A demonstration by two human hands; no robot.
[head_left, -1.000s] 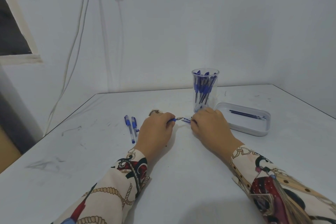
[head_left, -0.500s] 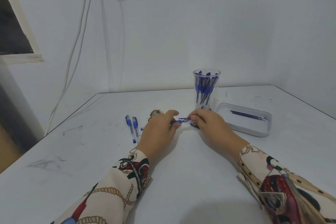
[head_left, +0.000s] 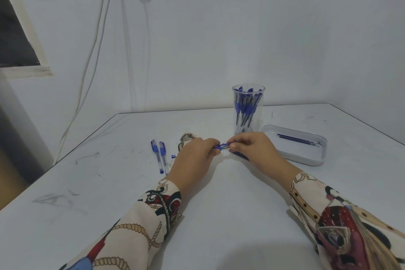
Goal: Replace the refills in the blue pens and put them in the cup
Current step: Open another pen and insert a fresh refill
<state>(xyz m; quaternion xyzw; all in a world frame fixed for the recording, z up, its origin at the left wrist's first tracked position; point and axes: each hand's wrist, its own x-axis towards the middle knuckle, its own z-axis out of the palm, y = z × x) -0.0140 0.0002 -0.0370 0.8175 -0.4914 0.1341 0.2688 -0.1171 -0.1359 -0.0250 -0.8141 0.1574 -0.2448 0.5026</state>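
Grip: both hands [head_left: 223,153] pinch one blue pen [head_left: 221,145], its ends hidden by fingers.

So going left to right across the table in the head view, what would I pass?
Two loose pens → left hand → pen pinched between both hands → right hand → tray with refills. The cup of pens stands behind the right hand, so I leave it out.

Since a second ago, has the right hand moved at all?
Yes. The right hand has slid left, away from the white tray, meeting the left hand at the pen.
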